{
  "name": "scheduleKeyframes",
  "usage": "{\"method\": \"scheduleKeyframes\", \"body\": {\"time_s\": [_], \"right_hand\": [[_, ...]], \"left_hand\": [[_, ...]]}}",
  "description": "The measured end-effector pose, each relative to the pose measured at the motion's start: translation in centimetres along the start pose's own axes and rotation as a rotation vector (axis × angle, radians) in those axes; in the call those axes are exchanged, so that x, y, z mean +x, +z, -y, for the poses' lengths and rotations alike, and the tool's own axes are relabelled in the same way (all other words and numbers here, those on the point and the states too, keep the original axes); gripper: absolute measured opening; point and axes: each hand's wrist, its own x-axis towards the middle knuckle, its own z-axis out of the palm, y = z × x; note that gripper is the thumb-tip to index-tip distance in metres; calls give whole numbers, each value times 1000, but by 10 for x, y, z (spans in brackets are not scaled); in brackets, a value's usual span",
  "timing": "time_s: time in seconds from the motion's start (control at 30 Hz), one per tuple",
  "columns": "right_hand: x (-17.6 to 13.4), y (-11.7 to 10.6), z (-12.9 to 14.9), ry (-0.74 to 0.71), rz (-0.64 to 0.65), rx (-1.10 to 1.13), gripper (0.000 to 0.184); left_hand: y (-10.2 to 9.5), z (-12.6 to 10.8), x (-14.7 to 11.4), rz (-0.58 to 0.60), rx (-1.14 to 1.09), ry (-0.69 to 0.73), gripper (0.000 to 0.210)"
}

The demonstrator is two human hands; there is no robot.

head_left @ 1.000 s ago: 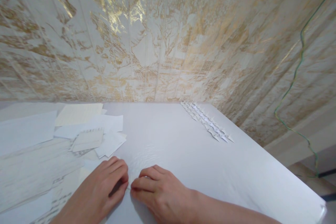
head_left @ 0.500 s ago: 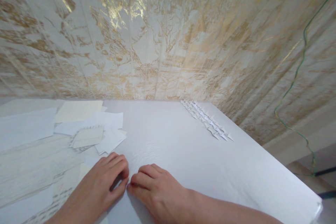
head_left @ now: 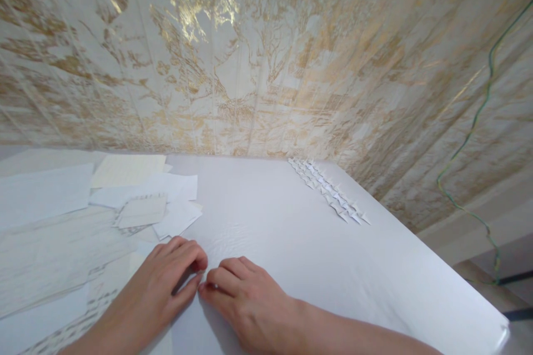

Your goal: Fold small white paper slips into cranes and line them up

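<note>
My left hand (head_left: pixel 169 283) and my right hand (head_left: pixel 250 297) meet low in the middle of the view, just over the white table (head_left: pixel 266 205). Thumb and forefinger are closed in a pinch on each hand, and the fingertips nearly touch. Between them shows a pale sliver of a small piece of paper (head_left: pixel 202 272); the fingers hide most of it. The left forearm passes over loose paper sheets (head_left: pixel 50 266) spread on the left. Near the far right edge lie rows of small folded paper pieces (head_left: pixel 333 194) with pointed tips.
A small squarish stack of paper (head_left: pixel 144 212) rests on other sheets left of centre. Behind the table hangs a white and gold patterned curtain (head_left: pixel 250 66). A green cord (head_left: pixel 474 116) runs down at the right, beyond the table edge.
The view has shifted slightly. My fingertips have moved a little against each other, and the pale sliver between them shows more plainly. Both hands stay in the same place.
</note>
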Motion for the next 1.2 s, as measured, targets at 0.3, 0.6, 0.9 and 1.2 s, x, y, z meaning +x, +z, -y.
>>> {"method": "scheduleKeyframes", "body": {"time_s": [0.3,0.6,0.9,1.2], "right_hand": [[-3,6,-2,-35,-24,-11,26],[-7,2,-14,169,-267,322,30],[-5,7,-11,209,-482,557,12],[-5,-1,-23,0,-183,-224,14]], "left_hand": [[6,3,-9,-132,92,130,17],[-5,-1,0,106,-174,-146,13],[-8,-27,-3,13,-579,-133,23],[15,-1,-19,-247,67,356,32]]}}
